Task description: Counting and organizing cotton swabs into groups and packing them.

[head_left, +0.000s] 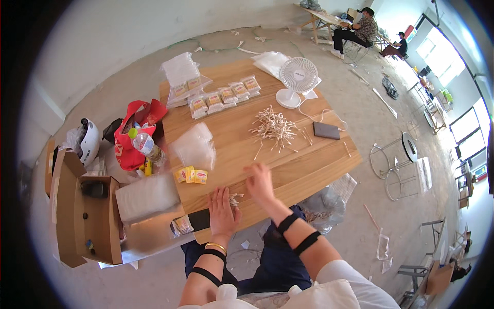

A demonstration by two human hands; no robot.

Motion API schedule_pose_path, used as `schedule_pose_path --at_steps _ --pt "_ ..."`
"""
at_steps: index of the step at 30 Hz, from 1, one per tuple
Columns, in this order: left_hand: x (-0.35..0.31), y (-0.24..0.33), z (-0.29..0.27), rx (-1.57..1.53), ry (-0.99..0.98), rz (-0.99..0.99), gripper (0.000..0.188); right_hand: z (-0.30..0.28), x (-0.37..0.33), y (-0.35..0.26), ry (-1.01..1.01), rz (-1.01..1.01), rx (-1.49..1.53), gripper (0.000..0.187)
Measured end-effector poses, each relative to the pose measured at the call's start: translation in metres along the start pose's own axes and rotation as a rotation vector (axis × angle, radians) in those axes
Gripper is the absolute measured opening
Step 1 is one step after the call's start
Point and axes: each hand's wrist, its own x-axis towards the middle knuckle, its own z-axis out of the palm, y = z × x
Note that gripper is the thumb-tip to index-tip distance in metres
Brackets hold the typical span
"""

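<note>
Resting at lower centre, my left hand (pixel 223 208) has fingers together; right hand (pixel 260 184), I can't tell; lower-left bag (pixel 175 230) holds swabs (pixel 182 225).

Windows (pixel 436 55) beyond the right edge of the worktop (pixel 234 138) glare white; its surface is bright, shadows soft; straight lines bow toward the dark rim; the right hand (pixel 260 183) looks slightly blurred

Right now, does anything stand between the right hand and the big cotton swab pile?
Nothing visible blocks the way: just a loose swab lying on the tabletop between the right hand and the swab pile.
</note>
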Motion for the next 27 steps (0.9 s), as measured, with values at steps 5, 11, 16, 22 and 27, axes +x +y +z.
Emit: schedule_pose_path --at_steps 5,11,16,22,27 --pt "0.002 -0.002 0.003 -0.104 -0.007 0.051 0.072 -0.027 0.059 0.045 0.145 -0.076 -0.268 0.033" --pt "0.001 -0.001 0.001 -0.159 0.000 0.039 0.071 -0.006 0.054 0.022 -0.087 -0.017 -0.316 0.013" --pt "0.000 0.004 -0.008 0.016 0.025 -0.040 0.074 0.012 -0.011 -0.029 -0.296 -0.205 -0.094 0.007" --pt "0.000 -0.003 -0.003 -0.074 -0.005 0.011 0.075 0.010 -0.037 -0.038 0.027 0.056 0.272 0.018" --pt "0.003 -0.008 0.013 0.045 0.016 0.069 0.073 0.028 -0.043 -0.070 -0.119 0.017 0.503 0.023"
